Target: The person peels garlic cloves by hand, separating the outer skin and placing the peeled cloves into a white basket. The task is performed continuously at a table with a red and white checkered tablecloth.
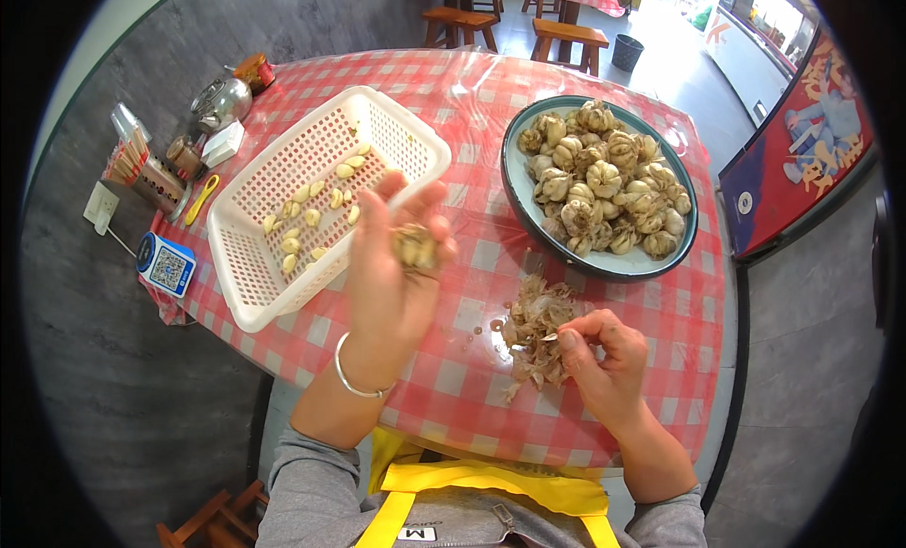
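Note:
My left hand is raised at the near right side of a white plastic basket, holding a partly broken garlic bulb that looks blurred. Peeled garlic cloves lie scattered on the basket's perforated floor. Over a heap of papery garlic skins, my right hand pinches a small pale piece, perhaps skin or a clove, between thumb and forefinger. Beyond it stands a wide enamel basin with a dark rim, piled with whole unpeeled garlic bulbs.
A red-and-white checked cloth under clear plastic covers the table. Along the left edge stand a metal kettle, a chopstick holder, a yellow-handled peeler and a payment-code stand. Wooden stools are behind the table.

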`<state>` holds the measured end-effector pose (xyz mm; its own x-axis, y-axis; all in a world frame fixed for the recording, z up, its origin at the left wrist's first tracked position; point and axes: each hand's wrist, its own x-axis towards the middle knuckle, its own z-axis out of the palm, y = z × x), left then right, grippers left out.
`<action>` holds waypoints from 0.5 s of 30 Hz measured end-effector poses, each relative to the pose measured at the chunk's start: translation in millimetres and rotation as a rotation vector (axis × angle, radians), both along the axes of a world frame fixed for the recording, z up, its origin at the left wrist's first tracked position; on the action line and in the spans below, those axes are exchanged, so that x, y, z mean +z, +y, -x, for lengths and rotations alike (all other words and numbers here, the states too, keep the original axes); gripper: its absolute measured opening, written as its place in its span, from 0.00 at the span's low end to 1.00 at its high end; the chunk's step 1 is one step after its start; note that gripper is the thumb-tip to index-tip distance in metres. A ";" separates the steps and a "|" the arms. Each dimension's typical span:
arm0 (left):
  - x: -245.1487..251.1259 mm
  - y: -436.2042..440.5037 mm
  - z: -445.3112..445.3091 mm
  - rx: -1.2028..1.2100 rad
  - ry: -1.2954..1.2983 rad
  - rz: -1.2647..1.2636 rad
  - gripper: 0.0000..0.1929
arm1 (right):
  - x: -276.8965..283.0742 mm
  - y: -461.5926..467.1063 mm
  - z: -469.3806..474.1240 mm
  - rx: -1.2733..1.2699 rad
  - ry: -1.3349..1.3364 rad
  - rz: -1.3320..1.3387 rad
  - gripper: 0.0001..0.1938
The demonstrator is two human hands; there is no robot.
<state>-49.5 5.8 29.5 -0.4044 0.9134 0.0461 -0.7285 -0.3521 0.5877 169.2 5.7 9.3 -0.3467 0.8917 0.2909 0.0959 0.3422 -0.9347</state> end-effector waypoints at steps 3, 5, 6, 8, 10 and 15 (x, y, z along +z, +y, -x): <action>-7.0 -5.2 -17.0 -0.192 0.073 0.058 0.24 | -3.9 2.9 -7.1 0.062 -0.108 -0.086 0.03; -10.5 -7.9 -29.4 -0.311 0.116 0.108 0.25 | -2.3 3.7 -5.2 0.036 -0.159 -0.128 0.05; -12.4 -9.7 -35.7 -0.356 0.135 0.145 0.25 | -2.1 3.7 -3.2 0.022 -0.184 -0.143 0.06; -19.3 -11.9 -43.8 -0.454 0.175 0.159 0.21 | -1.3 4.2 3.8 0.022 -0.174 -0.155 0.10; -15.4 -15.6 -52.1 -0.477 0.230 0.227 0.18 | -9.5 5.1 2.9 0.041 -0.218 -0.228 0.19; -17.8 -18.8 -63.2 -0.504 0.279 0.206 0.16 | -11.5 3.5 5.4 -0.038 -0.238 -0.293 0.23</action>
<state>13.8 -13.0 11.7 0.0820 0.9906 -0.1099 -0.5843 0.1371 0.7999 163.8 9.1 -2.2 -0.4035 0.7960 0.4511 0.3160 0.5839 -0.7478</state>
